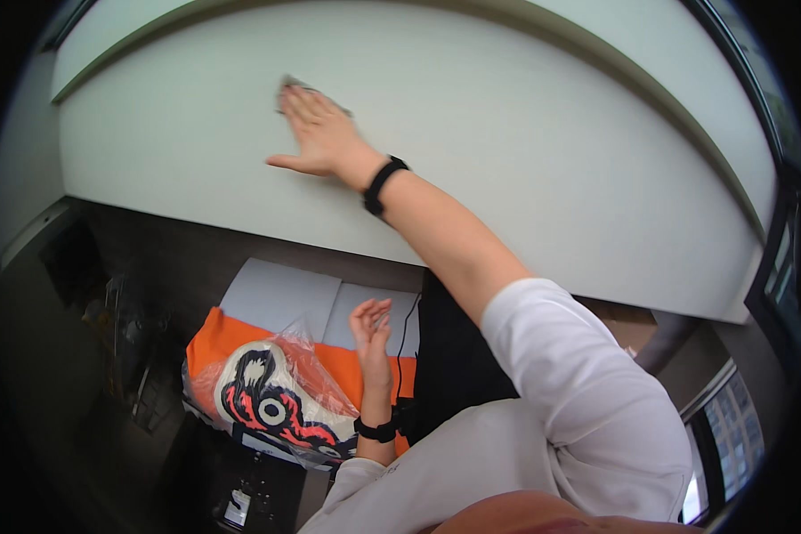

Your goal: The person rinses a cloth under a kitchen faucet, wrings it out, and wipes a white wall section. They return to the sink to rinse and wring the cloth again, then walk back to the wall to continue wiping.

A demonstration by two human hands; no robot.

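My right hand lies flat, fingers forward and thumb out to the left, over a grey cloth on a broad white panel. Only the cloth's edges show past the fingers; the rest is hidden beneath them. Lower down, my left hand hovers with loosely curled fingers and nothing in it. Near it is a cushion-like item with a black, red and cream printed design, in clear plastic wrap. Orange fabric shows beside and behind this item. Each wrist wears a black band.
Pale grey sheets or boards lie beyond the orange fabric, with a thin black cable across them. A cardboard box is partly hidden behind my right arm. At lower left is a dark surface with a small labelled item. Dark-framed windows line the right.
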